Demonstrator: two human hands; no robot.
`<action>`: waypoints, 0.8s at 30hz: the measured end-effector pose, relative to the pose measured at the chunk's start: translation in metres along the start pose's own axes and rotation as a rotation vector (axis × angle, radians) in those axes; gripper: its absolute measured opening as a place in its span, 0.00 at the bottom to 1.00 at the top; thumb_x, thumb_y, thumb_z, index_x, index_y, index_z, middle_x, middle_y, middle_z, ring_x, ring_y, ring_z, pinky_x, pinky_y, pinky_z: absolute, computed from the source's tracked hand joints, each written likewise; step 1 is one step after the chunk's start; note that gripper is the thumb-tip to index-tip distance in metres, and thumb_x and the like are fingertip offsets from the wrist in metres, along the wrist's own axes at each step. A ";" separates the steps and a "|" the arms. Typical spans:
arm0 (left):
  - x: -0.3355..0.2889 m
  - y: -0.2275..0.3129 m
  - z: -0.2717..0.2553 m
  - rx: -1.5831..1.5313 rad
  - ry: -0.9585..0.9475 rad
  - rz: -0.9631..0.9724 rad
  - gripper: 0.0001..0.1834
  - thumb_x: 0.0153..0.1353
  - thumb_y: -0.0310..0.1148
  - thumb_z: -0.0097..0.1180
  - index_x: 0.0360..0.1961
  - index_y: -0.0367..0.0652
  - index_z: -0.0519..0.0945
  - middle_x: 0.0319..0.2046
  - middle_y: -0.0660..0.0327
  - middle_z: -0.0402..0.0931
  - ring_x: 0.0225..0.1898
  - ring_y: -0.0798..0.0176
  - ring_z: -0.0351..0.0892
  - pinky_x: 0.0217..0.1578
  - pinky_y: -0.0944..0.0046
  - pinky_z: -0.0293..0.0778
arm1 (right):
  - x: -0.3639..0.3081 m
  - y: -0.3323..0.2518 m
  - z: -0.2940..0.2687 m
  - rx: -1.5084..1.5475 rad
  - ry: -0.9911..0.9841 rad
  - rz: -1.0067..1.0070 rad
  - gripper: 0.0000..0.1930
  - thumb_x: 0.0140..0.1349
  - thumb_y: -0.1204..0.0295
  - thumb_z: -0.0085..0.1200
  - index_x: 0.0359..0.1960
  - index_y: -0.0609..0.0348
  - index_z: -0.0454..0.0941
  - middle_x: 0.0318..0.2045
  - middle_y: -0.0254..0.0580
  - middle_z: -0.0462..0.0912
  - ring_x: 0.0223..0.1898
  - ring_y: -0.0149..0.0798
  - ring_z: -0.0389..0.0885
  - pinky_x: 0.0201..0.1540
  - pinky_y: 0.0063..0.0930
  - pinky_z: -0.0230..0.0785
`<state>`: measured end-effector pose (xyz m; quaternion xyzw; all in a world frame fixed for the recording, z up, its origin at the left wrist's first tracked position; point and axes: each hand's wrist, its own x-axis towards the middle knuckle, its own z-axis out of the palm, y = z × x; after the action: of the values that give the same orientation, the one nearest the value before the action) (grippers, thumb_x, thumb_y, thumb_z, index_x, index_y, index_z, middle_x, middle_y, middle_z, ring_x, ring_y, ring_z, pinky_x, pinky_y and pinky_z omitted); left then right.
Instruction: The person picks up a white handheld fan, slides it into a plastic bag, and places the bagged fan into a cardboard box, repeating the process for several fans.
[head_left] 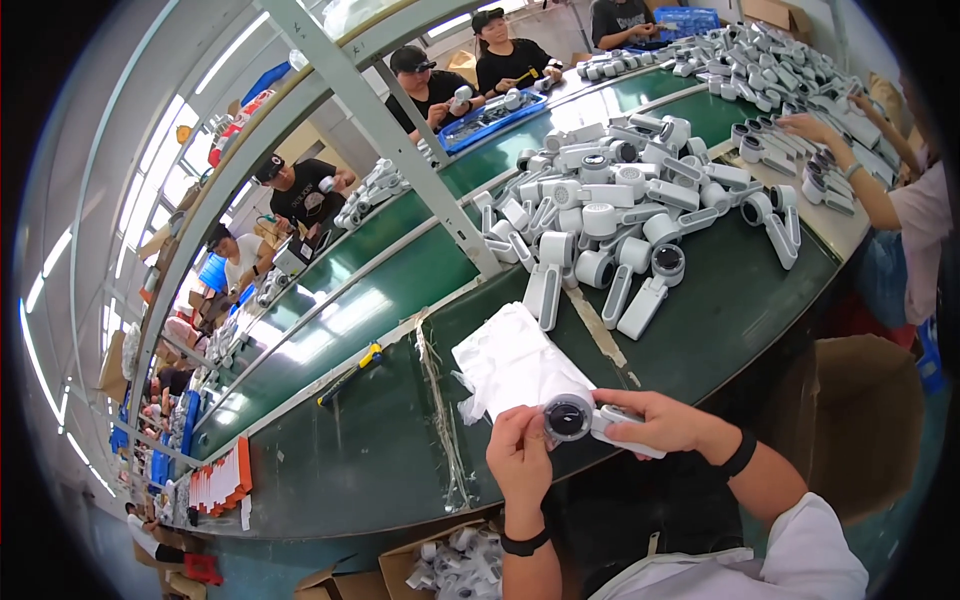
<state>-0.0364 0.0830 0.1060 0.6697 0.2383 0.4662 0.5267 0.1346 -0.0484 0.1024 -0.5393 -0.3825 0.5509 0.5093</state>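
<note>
A white handheld device with a round head and a dark round face (568, 418) is held between my two hands, over the near edge of the green table. My right hand (668, 422) is closed around its handle. At the left side of the head, my left hand (520, 455) pinches the rim with thumb and fingers. Just beyond the device lies a stack of thin white bags (515, 355), partly hidden by it. Farther off rises a large heap of similar white and grey devices (610, 200), some with their handles folded.
A yellow and black screwdriver (350, 374) and orange-edged cards (222, 480) lie on the table (350, 450) to the left. A metal post (400, 150) stands ahead. Cardboard boxes (865, 420) stand right and below. Co-workers sit across the belt; another person's arm (850, 165) reaches in at right.
</note>
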 end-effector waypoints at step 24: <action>-0.061 -0.019 0.019 -0.437 -0.172 -0.393 0.30 0.69 0.34 0.54 0.67 0.33 0.60 0.59 0.55 0.69 0.56 0.63 0.72 0.54 0.62 0.71 | 0.012 0.014 0.063 -0.048 0.541 -0.455 0.17 0.67 0.67 0.54 0.53 0.64 0.72 0.40 0.43 0.80 0.40 0.32 0.78 0.43 0.27 0.71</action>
<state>-0.0444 0.0306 0.0654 0.5184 0.2120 0.3374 0.7566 0.0720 -0.0316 0.0942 -0.5783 -0.3570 0.2516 0.6891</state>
